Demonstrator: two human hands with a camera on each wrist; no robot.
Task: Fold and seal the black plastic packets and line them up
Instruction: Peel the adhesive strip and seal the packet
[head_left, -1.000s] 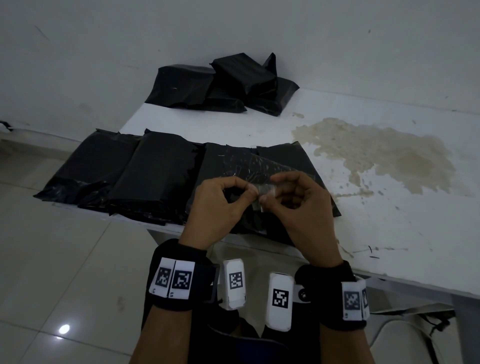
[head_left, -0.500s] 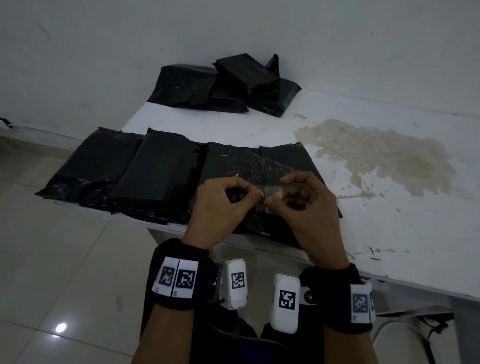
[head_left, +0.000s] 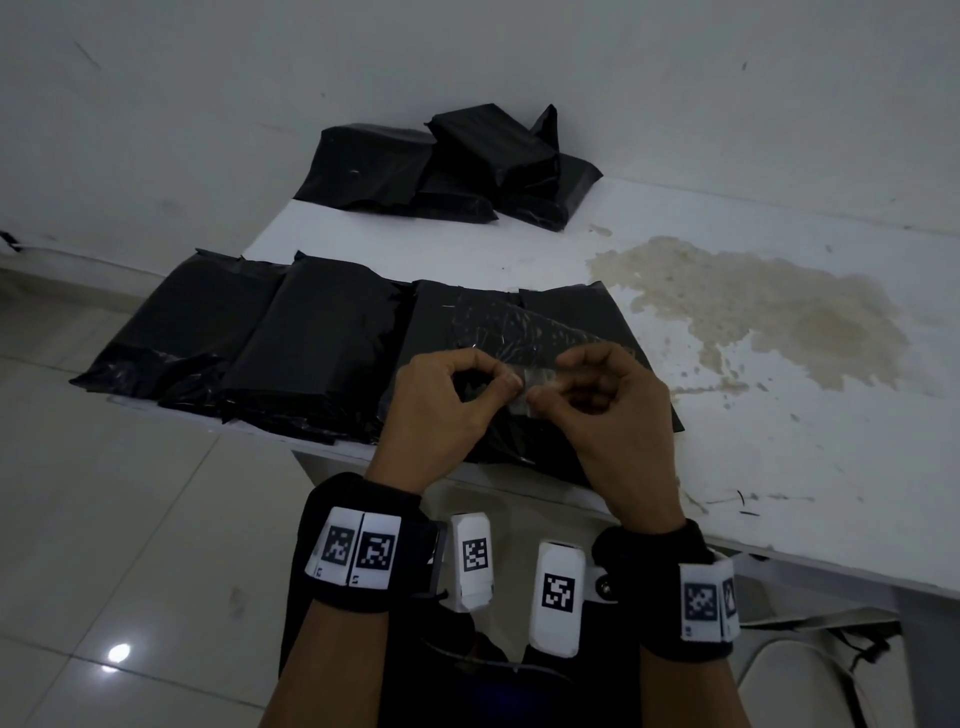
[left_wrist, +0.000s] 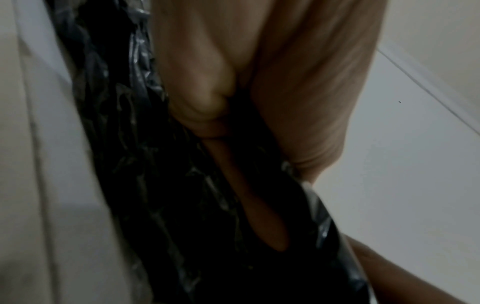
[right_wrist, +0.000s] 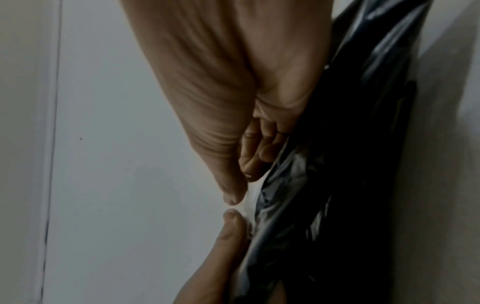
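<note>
Clear tape (head_left: 522, 382) is pinched between left hand (head_left: 441, 410) and right hand (head_left: 613, 415), above the packet (head_left: 483, 322) at the counter (head_left: 779, 441) edge. It should be kept taut and pressed flat across the fold.

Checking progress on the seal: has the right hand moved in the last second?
No. The right hand still pinches the clear strip over the same packet, equally far left of the brown stain.
</note>
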